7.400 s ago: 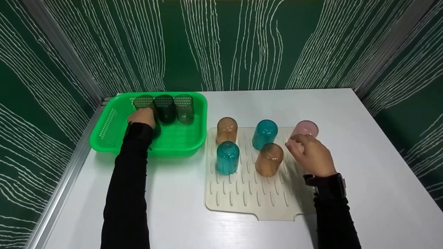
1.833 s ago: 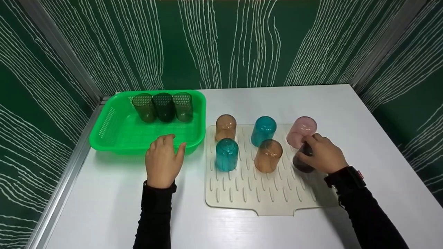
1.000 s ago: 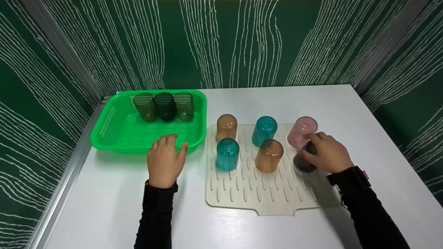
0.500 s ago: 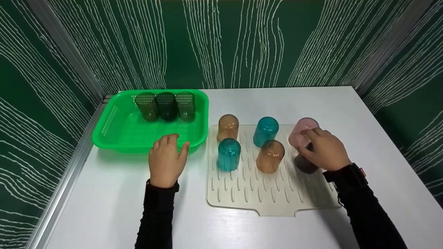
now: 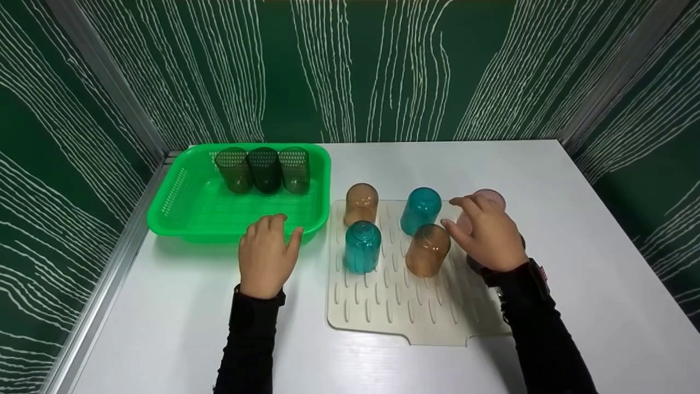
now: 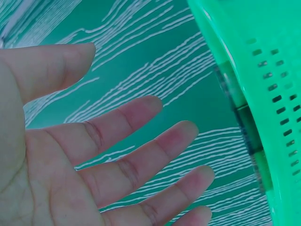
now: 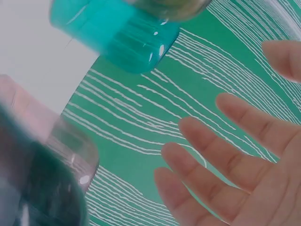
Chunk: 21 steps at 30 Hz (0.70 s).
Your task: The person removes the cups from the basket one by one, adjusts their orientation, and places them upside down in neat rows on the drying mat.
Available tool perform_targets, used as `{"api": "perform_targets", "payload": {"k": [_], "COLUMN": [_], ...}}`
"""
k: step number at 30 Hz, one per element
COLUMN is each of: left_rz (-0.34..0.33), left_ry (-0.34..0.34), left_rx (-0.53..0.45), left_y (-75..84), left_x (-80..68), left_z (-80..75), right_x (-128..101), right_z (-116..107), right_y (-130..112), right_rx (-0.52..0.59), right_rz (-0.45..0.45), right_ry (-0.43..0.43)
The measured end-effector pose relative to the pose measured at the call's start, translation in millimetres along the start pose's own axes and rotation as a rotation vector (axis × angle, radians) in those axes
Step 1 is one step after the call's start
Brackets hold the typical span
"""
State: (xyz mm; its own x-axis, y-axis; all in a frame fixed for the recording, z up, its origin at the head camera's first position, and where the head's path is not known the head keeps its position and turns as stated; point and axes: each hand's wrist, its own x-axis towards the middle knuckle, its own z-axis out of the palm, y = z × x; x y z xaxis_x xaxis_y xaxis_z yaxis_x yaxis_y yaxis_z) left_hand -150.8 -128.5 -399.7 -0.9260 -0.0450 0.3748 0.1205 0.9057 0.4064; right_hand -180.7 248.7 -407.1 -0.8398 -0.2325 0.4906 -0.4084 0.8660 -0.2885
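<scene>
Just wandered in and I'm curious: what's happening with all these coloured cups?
A person sits at a white table. Their right hand hovers open above the beige drying mat, by the pink cup and a dark cup, holding nothing. Upturned amber and teal cups also stand there. Their left hand lies open at the front rim of the green basket, which holds three dark cups.

Left hand (image 5: 266, 255) rests flat on the table (image 5: 574, 306), fingers relaxed, just in front of the green basket (image 5: 180, 202). Three dark cups (image 5: 264, 169) stand in a row along the basket's far wall. Right hand (image 5: 488, 235) hovers with loose fingers over the mat (image 5: 394, 306), hiding most of a pink cup (image 5: 492, 196). Two amber cups (image 5: 427, 250) and two teal cups (image 5: 361, 247) stand inverted on the mat.
</scene>
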Motion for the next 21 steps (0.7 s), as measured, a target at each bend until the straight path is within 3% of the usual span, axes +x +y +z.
{"api": "perform_targets", "payload": {"k": [10, 21], "left_rz": [0.014, 0.060], "left_ry": [-0.034, 0.018], "left_rx": [0.008, 0.014], "left_y": [2.5, 3.4], "left_x": [1.2, 0.5], "left_z": [5.5, 9.1], "right_x": [-1.3, -6.4], "right_z": [12.9, 17.2], "right_y": [-9.0, -6.9], "right_rx": [0.079, 0.103], "right_rz": [0.059, 0.069], "right_ry": [0.022, 0.022]}}
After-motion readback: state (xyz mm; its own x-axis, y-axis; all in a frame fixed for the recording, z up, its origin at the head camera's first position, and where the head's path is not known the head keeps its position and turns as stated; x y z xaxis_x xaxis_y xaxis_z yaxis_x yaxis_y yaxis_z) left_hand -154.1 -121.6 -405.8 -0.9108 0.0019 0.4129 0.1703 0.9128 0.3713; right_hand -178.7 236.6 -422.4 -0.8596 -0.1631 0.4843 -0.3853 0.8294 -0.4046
